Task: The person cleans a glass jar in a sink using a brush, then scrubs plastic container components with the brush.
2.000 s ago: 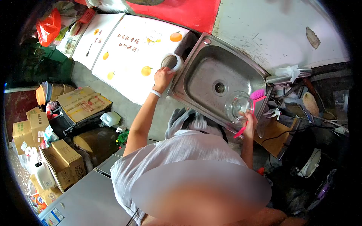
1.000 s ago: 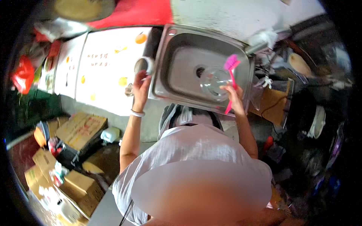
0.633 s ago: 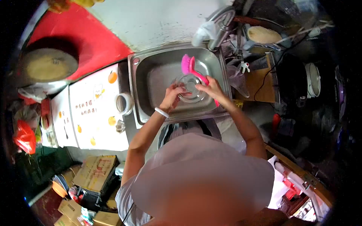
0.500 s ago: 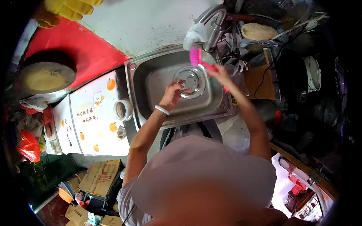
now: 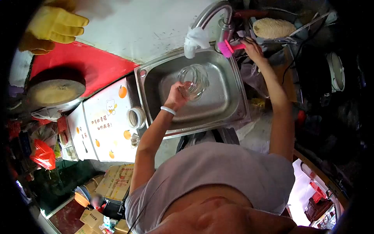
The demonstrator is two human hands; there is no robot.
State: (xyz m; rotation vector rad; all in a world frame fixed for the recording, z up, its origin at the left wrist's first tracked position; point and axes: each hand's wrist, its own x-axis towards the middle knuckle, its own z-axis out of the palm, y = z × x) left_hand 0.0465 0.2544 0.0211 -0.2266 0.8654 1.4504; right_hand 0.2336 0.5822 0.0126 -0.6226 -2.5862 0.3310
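Clear glass, one jar (image 5: 196,80), tilts over the stainless-steel sink (image 5: 218,105), held at its near-left side by the worker's L hand (image 5: 178,95), fingers clamped on the glass and partly visible thru it; one white band (image 5: 168,110) circles that wrist. R hand (image 5: 254,51), beyond the sink's far R corner and next to the faucet (image 5: 226,29), grips the handle of one pink brush (image 5: 232,48), fingers closed on it, though exact placement of each is hard to tell; bristles point L, just beside the faucet base. One white wrapping (image 5: 197,38) covers the spout end. At L, a white cover (image 5: 117,144) w/ printed Chinese text, two lines, reads 所有的幸福 / 如约而来!; its larger panel also shows one bear and four oranges, while lettering on the narrower panel is too small to read w/ certainty. One white ring-shaped item (image 5: 136,117) sits on the cover near the sink, one small clear item (image 5: 135,140) nearby. Also in view: one yellow glove (image 5: 58,25), upper L; one tan oval item (image 5: 274,28), upper R; one red bag (image 5: 44,155), far L; one cardboard box (image 5: 115,181), lower L, w/ red print, illegible at this size.
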